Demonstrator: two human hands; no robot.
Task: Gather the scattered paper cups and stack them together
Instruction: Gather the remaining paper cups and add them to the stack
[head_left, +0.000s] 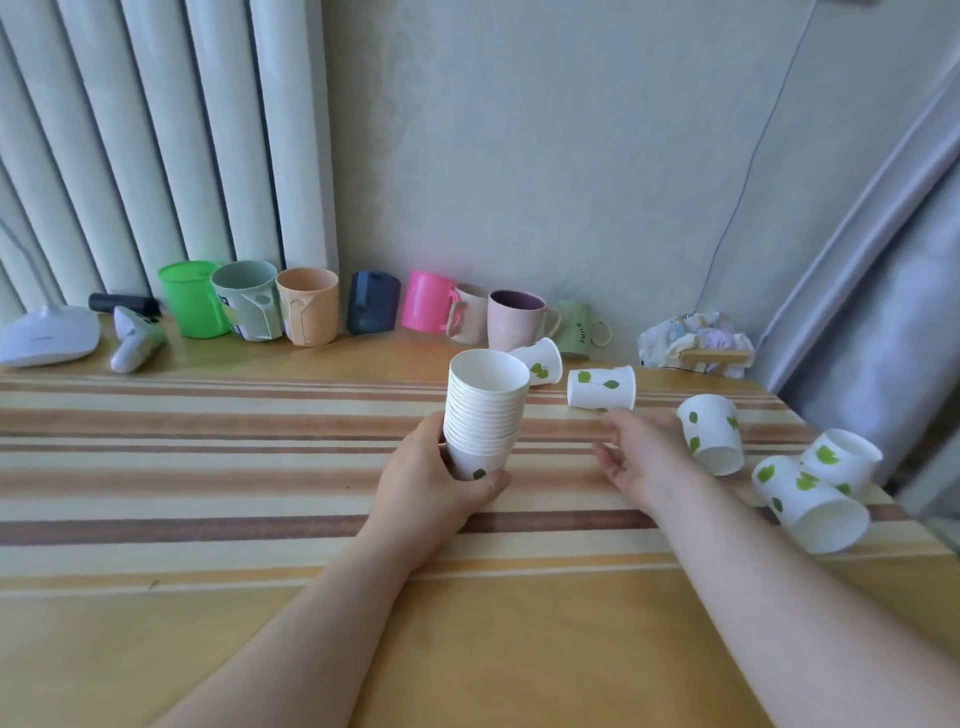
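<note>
Five loose cups: still on bench (208, 649).
Left grip (434, 480): clamped on stack (485, 415).
Right grip (641, 452): apart, empty.
Next: nearest cup (601, 388) to be taken, nested.

- Stack (483, 415) in left hand (434, 480), mid-table (208, 467).
- Five loose cups right of it; nearest cup (601, 388) beyond right hand (641, 457).
- Mugs (306, 305) line the wall behind.

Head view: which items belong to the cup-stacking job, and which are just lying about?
Job: stack of paper cups in left hand; open right hand; five loose paper cups on their sides.

Lying about: row of coloured mugs, white lamp base, crumpled wrapper.
</note>
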